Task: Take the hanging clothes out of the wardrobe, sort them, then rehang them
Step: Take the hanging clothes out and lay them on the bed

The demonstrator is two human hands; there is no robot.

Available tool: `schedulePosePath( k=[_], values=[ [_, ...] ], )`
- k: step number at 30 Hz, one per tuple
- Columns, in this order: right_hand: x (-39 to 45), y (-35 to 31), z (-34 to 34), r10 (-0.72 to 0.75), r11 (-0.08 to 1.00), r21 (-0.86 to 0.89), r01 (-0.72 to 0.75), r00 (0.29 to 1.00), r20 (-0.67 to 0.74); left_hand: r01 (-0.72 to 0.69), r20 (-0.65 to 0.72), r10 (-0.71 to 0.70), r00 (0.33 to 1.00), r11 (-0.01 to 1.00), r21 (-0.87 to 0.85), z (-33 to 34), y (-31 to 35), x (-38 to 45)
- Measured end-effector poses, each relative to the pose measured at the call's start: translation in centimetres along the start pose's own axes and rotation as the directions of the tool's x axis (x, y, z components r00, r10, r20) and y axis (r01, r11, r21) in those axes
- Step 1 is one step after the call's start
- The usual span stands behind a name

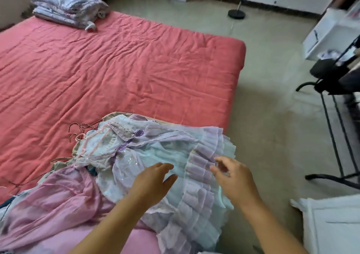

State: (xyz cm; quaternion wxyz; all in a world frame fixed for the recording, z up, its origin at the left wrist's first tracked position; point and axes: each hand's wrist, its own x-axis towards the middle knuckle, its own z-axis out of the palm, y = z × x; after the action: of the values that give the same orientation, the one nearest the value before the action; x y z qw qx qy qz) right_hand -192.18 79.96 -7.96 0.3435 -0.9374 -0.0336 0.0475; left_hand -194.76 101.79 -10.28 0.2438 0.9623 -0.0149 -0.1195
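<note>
A pile of clothes lies on the near corner of the red bed (120,63). On top is a pale blue and lilac ruffled dress (167,148); a pink sheer garment (58,201) lies to its left. Several wire hangers (78,131) stick out at the pile's far left. My left hand (153,181) hovers over the blue dress with fingers straight, holding nothing. My right hand (231,174) is above the lilac ruffled hem (200,176), fingers loosely spread; whether it touches the fabric I cannot tell.
A folded quilt and pillow (68,6) sit at the bed's far corner. A black metal rack (335,102) stands on the right, a white cabinet (331,224) at bottom right, and a lamp stand base (236,13) on the tiled floor.
</note>
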Motion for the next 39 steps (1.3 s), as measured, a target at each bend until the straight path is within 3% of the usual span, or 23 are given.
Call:
schedulePosePath(
  k=[8, 13, 19, 23, 28, 32, 36, 39],
  values=[
    [-15.7, 5.6, -8.1, 0.141, 0.988, 0.093, -0.121, 0.960, -0.241, -0.313, 0.144, 0.298, 0.944, 0.945, 0.096, 5.0, 11.7, -6.4],
    [-29.9, 9.9, -10.7, 0.340, 0.939, 0.201, -0.277, 0.820, -0.460, -0.541, 0.302, 0.499, 0.812, 0.838, 0.069, 9.1, 19.4, -13.0],
    [-45.4, 13.2, -13.1, 0.618, 0.781, 0.388, -0.490, 0.511, -0.597, -0.781, 0.373, 0.727, 0.576, 0.625, -0.011, 13.9, 30.1, -21.8],
    [-53.0, 14.3, -16.4, 0.642, 0.716, 0.426, -0.553, 0.282, -0.713, -0.891, 0.366, 0.848, 0.384, 0.444, -0.095, 16.1, 38.6, -27.1],
    [-60.4, 14.2, -23.5, 0.484, 0.708, 0.371, -0.600, 0.030, -0.875, -0.966, 0.334, 0.940, 0.074, 0.151, -0.210, 18.0, 50.0, -32.6],
    [-65.3, 13.9, -30.4, 0.299, 0.686, 0.334, -0.646, -0.167, -0.939, -0.945, 0.218, 0.958, -0.184, -0.112, -0.308, 19.1, 59.8, -37.2],
    [-68.6, 14.0, -37.3, 0.170, 0.648, 0.350, -0.677, -0.319, -0.932, -0.882, 0.120, 0.930, -0.348, -0.281, -0.377, 19.6, 69.4, -41.2],
    [-70.4, 14.0, -42.3, 0.087, 0.627, 0.352, -0.694, -0.387, -0.918, -0.832, 0.048, 0.901, -0.430, -0.375, -0.409, 19.3, 76.0, -43.7]
  ],
)
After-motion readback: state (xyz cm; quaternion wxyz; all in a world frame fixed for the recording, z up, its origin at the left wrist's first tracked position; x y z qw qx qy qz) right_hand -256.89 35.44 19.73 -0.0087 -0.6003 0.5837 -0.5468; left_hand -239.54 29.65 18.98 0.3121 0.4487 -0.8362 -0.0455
